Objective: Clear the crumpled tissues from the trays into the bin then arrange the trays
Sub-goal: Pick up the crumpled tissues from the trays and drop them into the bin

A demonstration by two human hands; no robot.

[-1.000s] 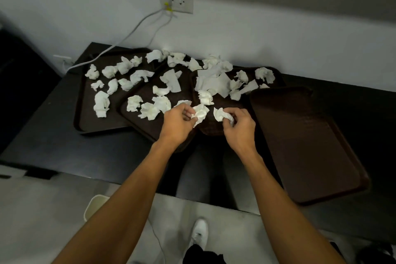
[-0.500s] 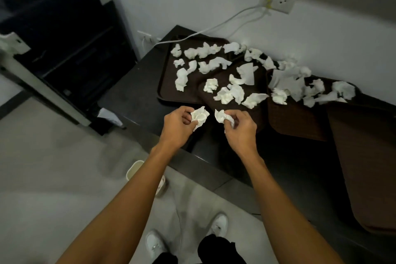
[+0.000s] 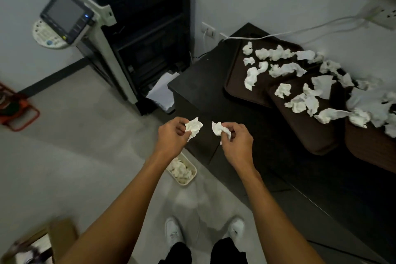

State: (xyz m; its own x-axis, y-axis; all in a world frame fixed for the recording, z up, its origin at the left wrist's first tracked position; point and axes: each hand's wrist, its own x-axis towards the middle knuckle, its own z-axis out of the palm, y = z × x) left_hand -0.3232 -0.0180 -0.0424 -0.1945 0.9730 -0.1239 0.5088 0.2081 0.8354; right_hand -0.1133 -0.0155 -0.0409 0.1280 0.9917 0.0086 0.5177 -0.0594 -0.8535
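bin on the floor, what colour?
Cream, off-white bin, partly behind the left forearm; head view, the only one.

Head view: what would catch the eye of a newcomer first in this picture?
At centre, the left hand and the right hand each pinch a crumpled tissue. On the right, many white tissues lie scattered over brown trays on a dark table. Under the left wrist, a small bin on the floor holds more tissues.

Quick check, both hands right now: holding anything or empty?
Left hand: closed, pinching a crumpled tissue.
Right hand: closed, pinching a second crumpled tissue.
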